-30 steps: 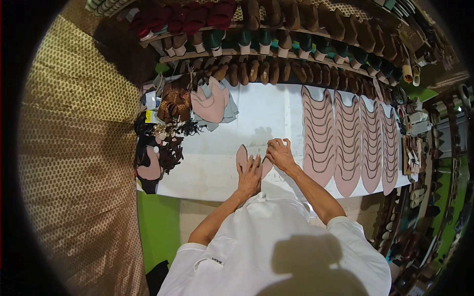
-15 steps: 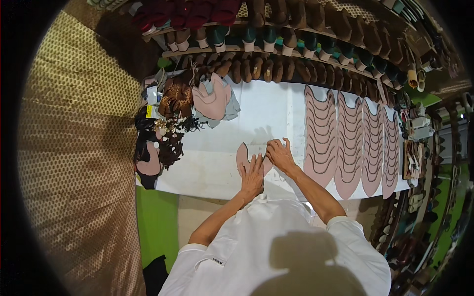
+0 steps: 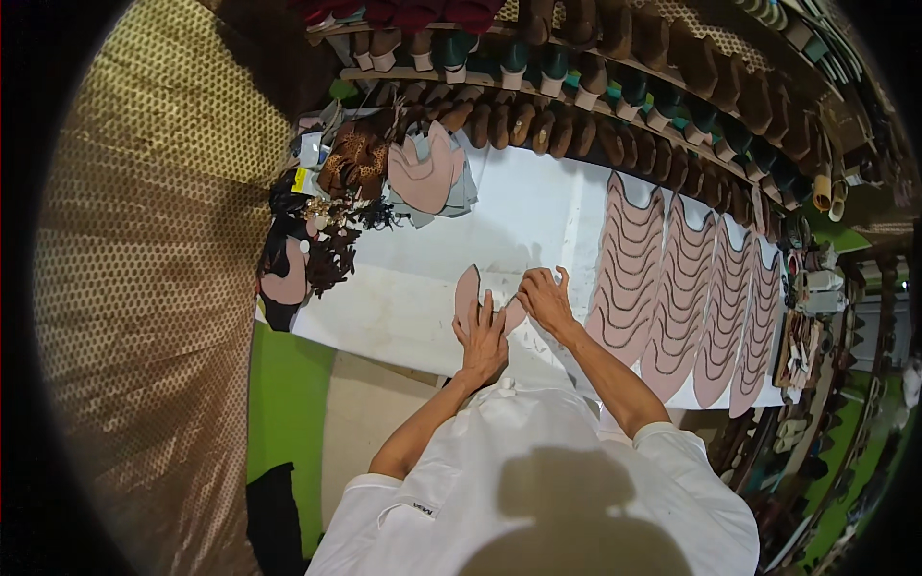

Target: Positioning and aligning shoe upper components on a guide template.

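A pink U-shaped shoe-upper piece (image 3: 466, 293) lies on the white table in front of me, its two arms toward the far side. My left hand (image 3: 482, 338) rests flat across its curved near part, fingers spread, covering much of it. At the tip of the piece's right arm, my right hand (image 3: 546, 300) has its fingers bent and pinched together on the edge. Anything small between those fingertips is hidden. Right of my hands, overlapping pink uppers (image 3: 629, 278) with dark edges lie in several long columns.
More pink and grey pieces (image 3: 427, 178) are piled at the table's far left, beside leopard-print pieces (image 3: 355, 163) and dark tangled scraps (image 3: 331, 259). Racks of shoes (image 3: 538, 130) line the far edge. A patterned gold curtain (image 3: 163, 288) hangs at left.
The view has tilted a little, so the table appears turned. My left hand's fingers have spread wider on the pink piece; my right hand keeps to its right tip.
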`<state>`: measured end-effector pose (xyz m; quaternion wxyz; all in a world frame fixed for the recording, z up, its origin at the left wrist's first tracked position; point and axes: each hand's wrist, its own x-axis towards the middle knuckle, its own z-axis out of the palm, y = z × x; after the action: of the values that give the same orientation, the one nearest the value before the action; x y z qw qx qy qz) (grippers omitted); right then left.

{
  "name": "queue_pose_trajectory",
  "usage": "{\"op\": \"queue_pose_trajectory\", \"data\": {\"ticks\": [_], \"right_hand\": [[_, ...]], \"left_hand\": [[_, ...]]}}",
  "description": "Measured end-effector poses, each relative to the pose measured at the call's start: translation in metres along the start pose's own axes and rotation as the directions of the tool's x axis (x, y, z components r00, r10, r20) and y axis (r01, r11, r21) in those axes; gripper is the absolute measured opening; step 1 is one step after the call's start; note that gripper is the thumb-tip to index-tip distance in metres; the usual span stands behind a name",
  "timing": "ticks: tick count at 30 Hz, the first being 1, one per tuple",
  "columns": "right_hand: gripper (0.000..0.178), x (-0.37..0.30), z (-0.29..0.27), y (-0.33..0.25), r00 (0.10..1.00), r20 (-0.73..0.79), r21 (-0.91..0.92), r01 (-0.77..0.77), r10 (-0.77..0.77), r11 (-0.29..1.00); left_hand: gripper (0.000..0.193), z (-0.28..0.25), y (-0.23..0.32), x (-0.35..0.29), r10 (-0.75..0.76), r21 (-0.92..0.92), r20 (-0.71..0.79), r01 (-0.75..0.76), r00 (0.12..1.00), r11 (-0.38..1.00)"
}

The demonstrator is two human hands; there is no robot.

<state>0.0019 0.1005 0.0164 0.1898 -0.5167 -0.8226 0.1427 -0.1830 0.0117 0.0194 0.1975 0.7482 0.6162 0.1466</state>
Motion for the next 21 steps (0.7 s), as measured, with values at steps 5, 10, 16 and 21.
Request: {"op": "queue_pose_trajectory", "data": {"ticks": [5,10,16,21], "right_hand": [[0.014,-0.001,-0.001,0.003,1.0,0.011,0.028,-0.004,0.004,1.0],[0.014,-0.002,-0.001,0.006,1.0,0.028,0.046,-0.009,0.008,0.999],[0.014,-0.001,-0.003,0.006,1.0,0.025,0.07,-0.012,0.011,0.997],[0.014,-0.001,-0.002,0.007,1.0,0.02,0.061,-0.023,0.022,0.998]], "left_hand": [[0.061,0.001,0.003,0.001,0.002,0.063,-0.018,-0.001,1.0,0.998],[0.062,0.003,0.007,0.003,-0.067,0.072,0.028,0.065,0.997,0.995],[0.059,0.011,0.009,0.007,-0.034,0.126,0.006,0.033,0.999,0.992],[0.055,0.008,0.015,0.013,-0.078,0.022,-0.036,0.078,0.996,0.997]]}}
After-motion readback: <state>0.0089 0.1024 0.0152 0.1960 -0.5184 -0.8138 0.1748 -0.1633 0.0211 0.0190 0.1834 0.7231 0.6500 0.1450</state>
